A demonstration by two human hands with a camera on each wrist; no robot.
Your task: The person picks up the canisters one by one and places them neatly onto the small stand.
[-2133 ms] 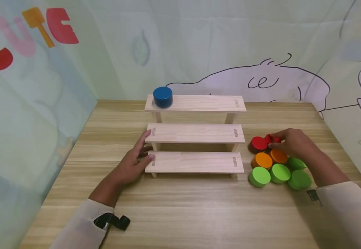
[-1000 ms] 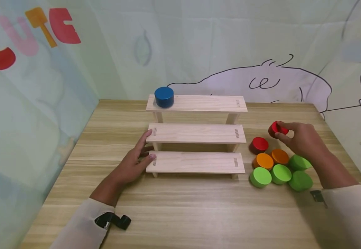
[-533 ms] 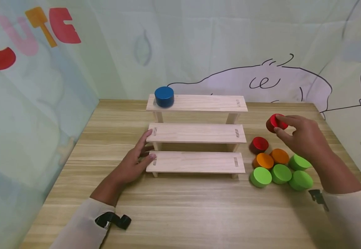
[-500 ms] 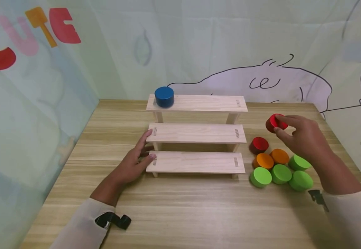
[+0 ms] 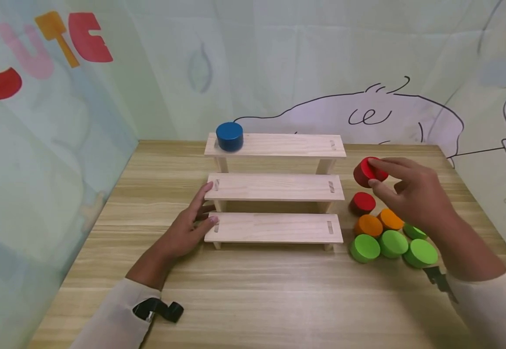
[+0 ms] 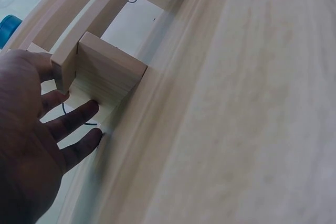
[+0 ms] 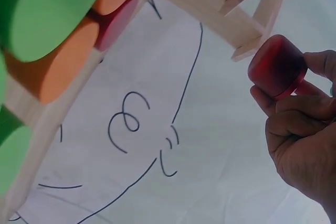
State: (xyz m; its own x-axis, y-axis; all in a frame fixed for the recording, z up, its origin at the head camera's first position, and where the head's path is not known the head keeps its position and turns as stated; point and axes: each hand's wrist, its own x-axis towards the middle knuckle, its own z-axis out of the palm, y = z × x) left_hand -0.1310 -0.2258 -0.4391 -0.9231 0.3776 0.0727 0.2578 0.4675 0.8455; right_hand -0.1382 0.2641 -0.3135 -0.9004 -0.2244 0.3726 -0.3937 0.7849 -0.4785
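My right hand pinches a red cylinder block between thumb and fingers, raised to the right of a wooden three-step stand. In the right wrist view, that red block is tilted in the fingertips. My left hand rests against the stand's left end, thumb on the lowest board and index fingertip at the middle one. Its other fingers reach loosely alongside the leg in the left wrist view. A blue cylinder block stands at the left end of the top board.
Right of the stand, a second red block stands behind two orange blocks and several green blocks. One green block is partly covered by my right forearm. A printed cloth hangs behind the wooden table.
My right hand has picked the red block out of the group, lifted it and carried it left toward the stand. The left hand has stayed in place.
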